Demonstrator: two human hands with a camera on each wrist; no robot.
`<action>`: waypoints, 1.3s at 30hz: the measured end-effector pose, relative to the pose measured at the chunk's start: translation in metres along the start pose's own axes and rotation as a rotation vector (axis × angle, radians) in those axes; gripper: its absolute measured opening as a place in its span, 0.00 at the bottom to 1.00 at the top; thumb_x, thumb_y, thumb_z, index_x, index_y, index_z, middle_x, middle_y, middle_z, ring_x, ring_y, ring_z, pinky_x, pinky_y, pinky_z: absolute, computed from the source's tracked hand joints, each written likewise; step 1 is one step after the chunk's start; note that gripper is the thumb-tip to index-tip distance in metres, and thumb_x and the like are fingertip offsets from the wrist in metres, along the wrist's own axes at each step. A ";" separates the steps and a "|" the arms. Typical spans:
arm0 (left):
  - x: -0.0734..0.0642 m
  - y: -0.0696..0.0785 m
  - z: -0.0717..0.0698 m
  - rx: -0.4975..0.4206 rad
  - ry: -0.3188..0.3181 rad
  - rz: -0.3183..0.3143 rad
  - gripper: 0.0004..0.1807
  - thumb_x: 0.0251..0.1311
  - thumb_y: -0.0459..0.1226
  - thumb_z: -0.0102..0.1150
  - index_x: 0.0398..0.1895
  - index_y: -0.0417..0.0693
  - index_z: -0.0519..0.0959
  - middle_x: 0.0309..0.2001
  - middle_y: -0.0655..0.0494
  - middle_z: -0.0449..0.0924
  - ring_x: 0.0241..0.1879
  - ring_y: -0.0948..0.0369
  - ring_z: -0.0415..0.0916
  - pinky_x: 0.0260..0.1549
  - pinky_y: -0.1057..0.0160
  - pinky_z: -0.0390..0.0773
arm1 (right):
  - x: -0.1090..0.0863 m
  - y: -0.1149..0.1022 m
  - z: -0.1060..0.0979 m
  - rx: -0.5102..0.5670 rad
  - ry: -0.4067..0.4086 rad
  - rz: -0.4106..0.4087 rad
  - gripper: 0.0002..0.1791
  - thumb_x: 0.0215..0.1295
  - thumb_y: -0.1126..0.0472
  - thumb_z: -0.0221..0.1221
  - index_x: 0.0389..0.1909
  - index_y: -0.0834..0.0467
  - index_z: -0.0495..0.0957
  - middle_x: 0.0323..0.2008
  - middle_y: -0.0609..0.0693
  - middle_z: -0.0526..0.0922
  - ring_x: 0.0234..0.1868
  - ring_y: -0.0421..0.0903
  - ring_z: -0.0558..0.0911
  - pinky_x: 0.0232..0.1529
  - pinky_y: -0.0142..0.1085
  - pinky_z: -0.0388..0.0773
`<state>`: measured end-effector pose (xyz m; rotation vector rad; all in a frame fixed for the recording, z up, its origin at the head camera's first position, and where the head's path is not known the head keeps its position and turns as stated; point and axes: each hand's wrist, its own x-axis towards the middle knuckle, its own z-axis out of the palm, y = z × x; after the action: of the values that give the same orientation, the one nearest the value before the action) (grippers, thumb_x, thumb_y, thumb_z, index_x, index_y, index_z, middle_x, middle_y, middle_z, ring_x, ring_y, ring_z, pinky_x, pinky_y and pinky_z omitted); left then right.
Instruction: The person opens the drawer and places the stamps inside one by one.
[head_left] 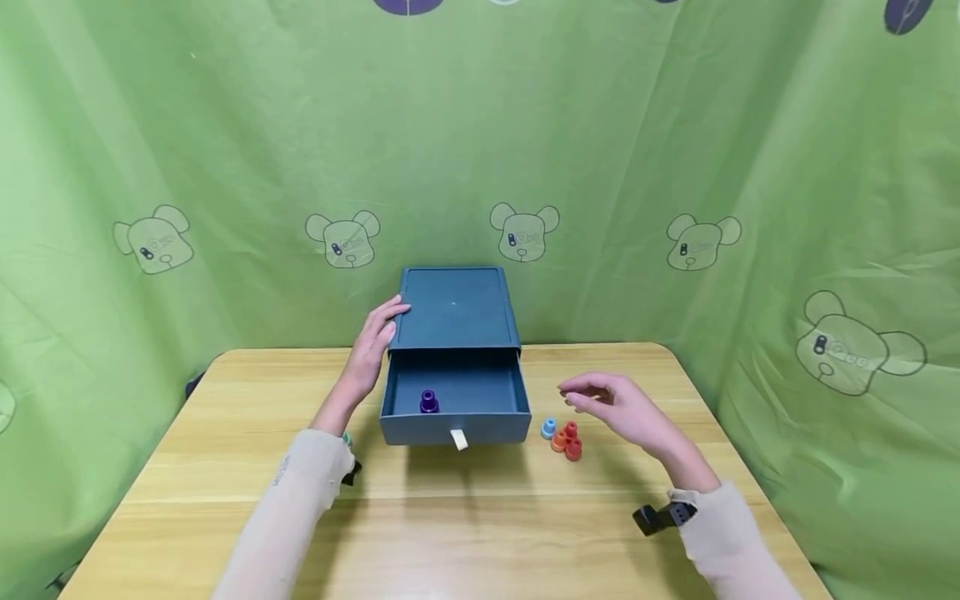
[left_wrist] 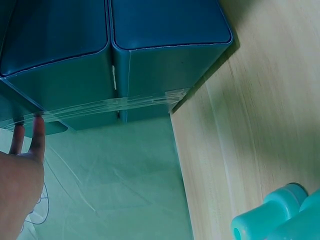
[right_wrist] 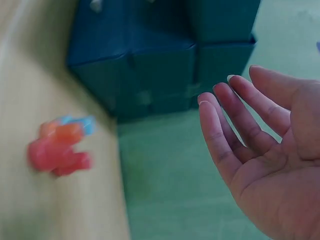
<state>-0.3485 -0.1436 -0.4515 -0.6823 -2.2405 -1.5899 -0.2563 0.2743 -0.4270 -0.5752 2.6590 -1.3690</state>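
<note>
A blue drawer box [head_left: 453, 308] stands on the table with its upper drawer [head_left: 455, 428] pulled out. Inside that drawer sits a small stepped purple plastic piece [head_left: 428, 402]. My left hand [head_left: 367, 350] rests on the box's left side, fingertips at its top edge. To the right of the drawer, my right hand [head_left: 617, 407] hovers in the air, holding nothing, its fingers loosely bent in the right wrist view [right_wrist: 275, 145]. Below it on the table cluster a light-blue piece [head_left: 549, 428], an orange piece [head_left: 559, 441] and red pieces [head_left: 573, 450].
Teal pieces [left_wrist: 272, 212] stand on the table left of the box, mostly hidden by my left wrist in the head view. A white pull tab [head_left: 459, 439] hangs from the drawer front. Clear tape [left_wrist: 125, 103] runs along the box's side. A green curtain [head_left: 450, 150] surrounds the table [head_left: 465, 533].
</note>
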 end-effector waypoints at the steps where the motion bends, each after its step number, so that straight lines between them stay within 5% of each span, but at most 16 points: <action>1: -0.001 0.006 -0.001 -0.001 -0.003 0.000 0.24 0.80 0.38 0.38 0.73 0.40 0.70 0.80 0.42 0.57 0.81 0.44 0.50 0.77 0.36 0.48 | -0.003 0.007 0.001 0.008 0.004 0.020 0.18 0.76 0.54 0.60 0.60 0.58 0.82 0.55 0.56 0.86 0.51 0.46 0.86 0.51 0.32 0.82; 6: -0.006 0.030 -0.003 -0.011 -0.014 -0.004 0.24 0.79 0.36 0.39 0.72 0.37 0.70 0.80 0.40 0.57 0.80 0.43 0.51 0.77 0.35 0.49 | -0.013 0.041 0.007 0.020 0.005 0.095 0.20 0.75 0.54 0.61 0.60 0.60 0.81 0.55 0.59 0.86 0.49 0.48 0.86 0.50 0.33 0.83; 13: -0.007 0.030 -0.005 -0.018 -0.006 0.000 0.24 0.79 0.36 0.39 0.72 0.38 0.70 0.80 0.41 0.57 0.81 0.43 0.50 0.77 0.35 0.48 | -0.018 0.079 0.015 -0.028 0.016 0.143 0.18 0.73 0.57 0.62 0.59 0.60 0.82 0.55 0.59 0.85 0.48 0.50 0.83 0.49 0.36 0.81; 17: -0.007 0.030 -0.005 -0.023 -0.009 0.001 0.24 0.80 0.37 0.38 0.72 0.38 0.70 0.80 0.41 0.57 0.81 0.44 0.50 0.78 0.37 0.48 | -0.020 0.093 0.022 0.038 -0.031 0.161 0.20 0.72 0.59 0.63 0.60 0.63 0.80 0.50 0.61 0.86 0.45 0.55 0.84 0.45 0.43 0.84; 22: -0.007 0.030 -0.005 -0.025 -0.009 0.000 0.24 0.80 0.37 0.38 0.72 0.39 0.70 0.80 0.41 0.57 0.81 0.44 0.50 0.78 0.37 0.48 | -0.021 0.098 0.030 0.104 -0.065 0.164 0.21 0.71 0.60 0.63 0.60 0.67 0.79 0.47 0.63 0.86 0.42 0.57 0.85 0.41 0.43 0.87; 32: -0.007 0.029 -0.004 -0.018 -0.009 0.001 0.24 0.79 0.37 0.39 0.72 0.38 0.70 0.80 0.40 0.57 0.81 0.43 0.50 0.77 0.35 0.48 | -0.020 0.099 0.040 0.002 -0.036 0.162 0.18 0.68 0.61 0.66 0.56 0.64 0.82 0.46 0.58 0.87 0.43 0.50 0.84 0.39 0.37 0.85; 39: -0.001 -0.002 -0.001 -0.007 -0.004 -0.007 0.24 0.81 0.38 0.37 0.73 0.41 0.69 0.81 0.43 0.56 0.81 0.44 0.49 0.78 0.37 0.48 | -0.018 0.103 0.044 -0.082 0.006 0.194 0.13 0.70 0.60 0.65 0.52 0.59 0.84 0.44 0.52 0.87 0.42 0.44 0.82 0.41 0.31 0.80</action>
<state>-0.3491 -0.1454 -0.4530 -0.6811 -2.2428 -1.6020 -0.2584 0.3014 -0.5370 -0.3095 2.7027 -1.2159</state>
